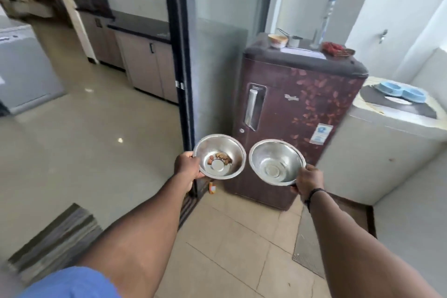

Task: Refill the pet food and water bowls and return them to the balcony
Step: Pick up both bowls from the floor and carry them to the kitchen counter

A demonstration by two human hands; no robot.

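Head view puts me in front of the fridge (297,113), left hand (187,164) clamped on the food bowl (219,156) with few kibbles, right hand (308,180) gripping the near-empty water bowl (277,162), so I judge refilling comes next, indoors left of it.

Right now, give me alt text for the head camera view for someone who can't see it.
A person holds two steel bowls, one per hand: the left bowl in the left hand has a few kibble pieces, the right bowl in the right hand looks empty. Ahead stands a maroon fridge beside a washing machine.
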